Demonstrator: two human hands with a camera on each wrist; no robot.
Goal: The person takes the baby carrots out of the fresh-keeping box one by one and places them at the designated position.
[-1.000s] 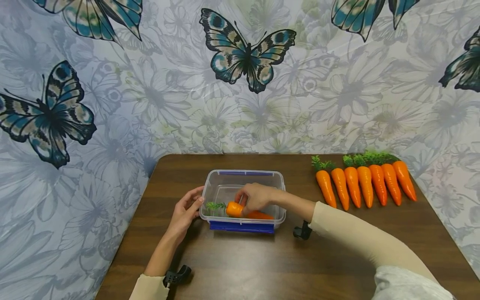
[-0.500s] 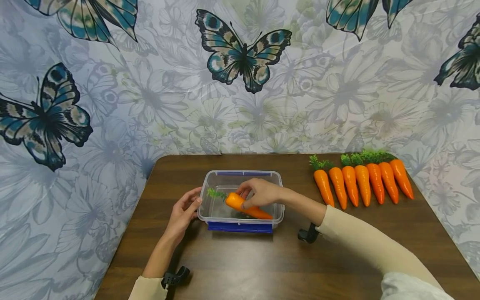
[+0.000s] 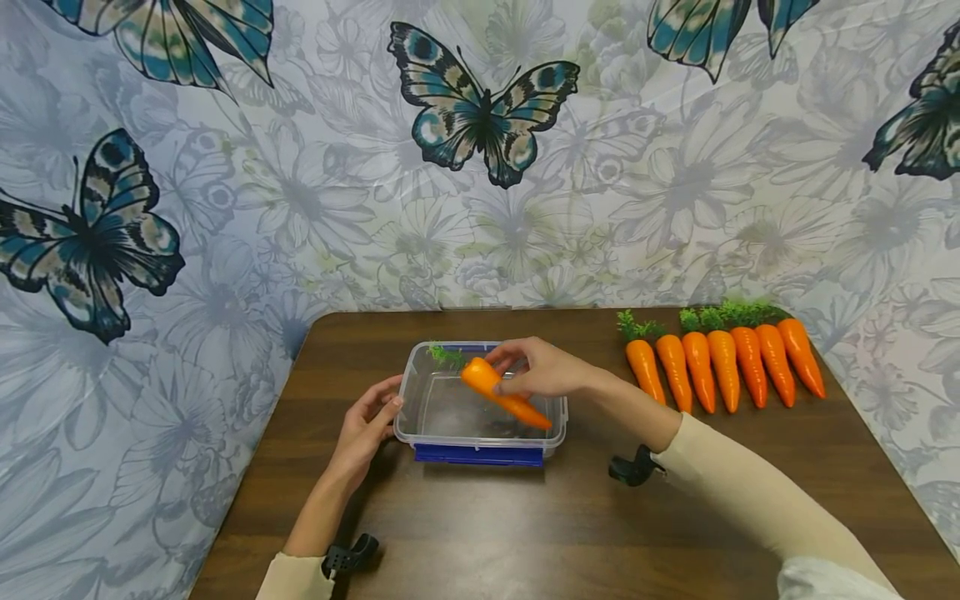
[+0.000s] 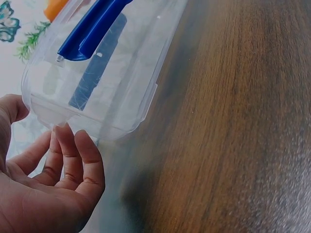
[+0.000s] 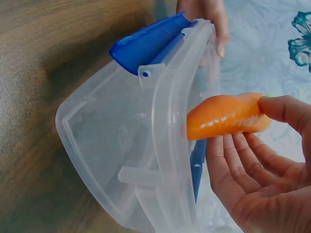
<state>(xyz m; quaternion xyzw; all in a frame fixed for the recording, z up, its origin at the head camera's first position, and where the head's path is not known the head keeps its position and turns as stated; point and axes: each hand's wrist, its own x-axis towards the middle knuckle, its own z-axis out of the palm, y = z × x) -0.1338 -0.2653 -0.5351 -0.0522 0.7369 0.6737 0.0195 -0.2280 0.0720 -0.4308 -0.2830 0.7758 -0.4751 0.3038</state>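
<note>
In the head view a clear plastic food container (image 3: 408,429) with blue latches stands on the brown table. My right hand (image 3: 547,368) pinches an orange carrot (image 3: 480,377) with a green leafy top, thumb on one side and fingers on the other. Tilted, the carrot hangs over the container's opening, leaves up to the left and tip down to the right. The right wrist view has the carrot (image 5: 228,116) at the container's rim. At the container's left end, my left hand (image 3: 370,425) holds the rim; its thumb and bent fingers show in the left wrist view.
Several more carrots (image 3: 723,371) lie side by side in a row at the table's back right, leaves toward the wall. A butterfly-patterned cloth (image 3: 322,208) hangs behind the wooden table (image 3: 480,533). Each wrist wears a black band (image 3: 633,467).
My right hand has lifted the carrot from the container's bottom up to about rim height, tilting its leafy end upward. The left hand has stayed at the container's left end.
</note>
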